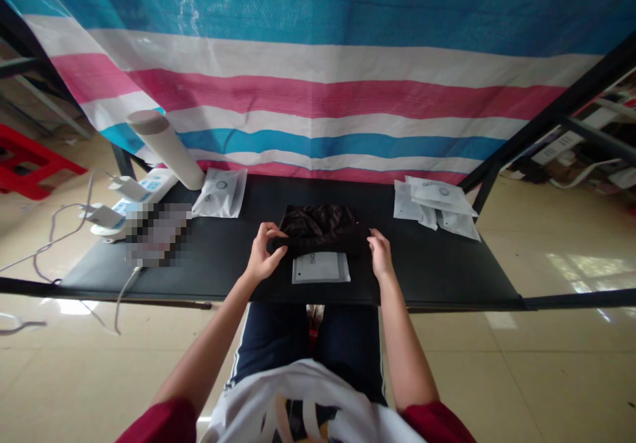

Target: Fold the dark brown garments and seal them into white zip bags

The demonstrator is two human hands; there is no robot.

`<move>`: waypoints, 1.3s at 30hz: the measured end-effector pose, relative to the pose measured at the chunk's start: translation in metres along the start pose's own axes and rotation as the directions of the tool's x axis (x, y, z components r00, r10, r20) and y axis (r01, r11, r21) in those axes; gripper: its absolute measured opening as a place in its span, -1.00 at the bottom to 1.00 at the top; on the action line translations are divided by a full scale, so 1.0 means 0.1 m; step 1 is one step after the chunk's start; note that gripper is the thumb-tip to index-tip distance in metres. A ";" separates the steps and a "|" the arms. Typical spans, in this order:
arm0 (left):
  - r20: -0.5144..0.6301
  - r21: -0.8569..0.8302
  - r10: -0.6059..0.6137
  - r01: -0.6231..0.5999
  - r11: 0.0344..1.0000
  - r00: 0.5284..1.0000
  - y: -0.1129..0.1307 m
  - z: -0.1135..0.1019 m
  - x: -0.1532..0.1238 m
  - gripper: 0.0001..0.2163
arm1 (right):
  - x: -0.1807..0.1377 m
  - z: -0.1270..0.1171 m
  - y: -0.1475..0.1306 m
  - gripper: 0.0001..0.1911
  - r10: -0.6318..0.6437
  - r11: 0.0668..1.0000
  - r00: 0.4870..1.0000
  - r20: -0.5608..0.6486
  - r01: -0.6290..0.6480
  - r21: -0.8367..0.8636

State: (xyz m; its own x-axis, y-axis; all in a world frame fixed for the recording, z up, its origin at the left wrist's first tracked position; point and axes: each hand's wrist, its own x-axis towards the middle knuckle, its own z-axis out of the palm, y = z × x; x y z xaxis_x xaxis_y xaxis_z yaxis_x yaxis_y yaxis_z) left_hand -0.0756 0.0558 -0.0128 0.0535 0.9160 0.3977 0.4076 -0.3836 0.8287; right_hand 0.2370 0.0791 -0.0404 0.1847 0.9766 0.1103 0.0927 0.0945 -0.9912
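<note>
On the black table [447,264] straight ahead of me lies a dark garment [322,228] — a crumpled, slightly shiny bundle of brown-black fabric, sitting at the centre near the front edge; its near hem overlaps the top of a flat white pouch [320,269] with grey lettering. I have the left hand [263,256] at the bundle's left end, thumb and fingers closed in a pinch on a fold of the cloth; the right hand [381,254] is at the right end with its fingertips touching the hem, but I cannot tell whether they grip it or merely rest there.

Judging by the wrinkles and the way it slumps, the garment looks light, soft and limp, perhaps a little slick; it would likely sag and fall open if lifted by one point, so I would hold it at both ends — along the hem or a folded edge — with a gentle pinch rather than a squeeze; nothing about it seems fragile.

Further back on the right lies a loose stack of white pouches [437,206]; back left, a single pouch [221,193] lies beside a pale tube [166,146], with a white device [130,199] at the table's left end. A tarp [318,65] striped blue, white and pink hangs behind.
</note>
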 end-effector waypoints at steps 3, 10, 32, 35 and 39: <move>-0.008 -0.208 -0.036 0.033 0.977 0.999 0.11 0.00 -0.04 -0.64 | -0.02 -0.04 -0.03 -0.65 0.107 0.979 0.994 -0.013 -0.103 0.179; 0.233 0.384 0.029 -0.119 0.916 0.972 0.40 0.30 -0.20 -0.59 | -0.06 -0.04 -0.10 -0.56 0.096 0.986 0.989 0.113 -0.110 0.127; 0.095 0.684 -0.135 0.034 0.729 0.986 -0.10 -0.20 -0.49 -0.15 | -0.56 -0.21 -0.06 -0.50 -0.236 0.674 0.909 0.343 0.408 -0.616; 0.137 0.681 -0.134 0.004 0.732 0.981 -0.21 -0.28 -0.45 -0.15 | -0.63 -0.24 -0.04 -0.48 -0.253 0.664 0.918 0.305 0.394 -0.636; 0.095 0.651 -0.118 0.028 0.759 0.989 -0.25 -0.35 -0.41 -0.20 | -0.65 -0.24 -0.06 -0.54 -0.266 0.690 0.928 0.263 0.373 -0.620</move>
State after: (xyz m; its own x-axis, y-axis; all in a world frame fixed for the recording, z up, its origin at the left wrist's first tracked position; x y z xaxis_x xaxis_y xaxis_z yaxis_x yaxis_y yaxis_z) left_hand -0.1196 0.0244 -0.0364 0.0916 0.9617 0.2582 0.9040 -0.1890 0.3835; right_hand 0.2477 0.0107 -0.0399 -0.1105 0.9316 0.3463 0.7394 0.3099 -0.5977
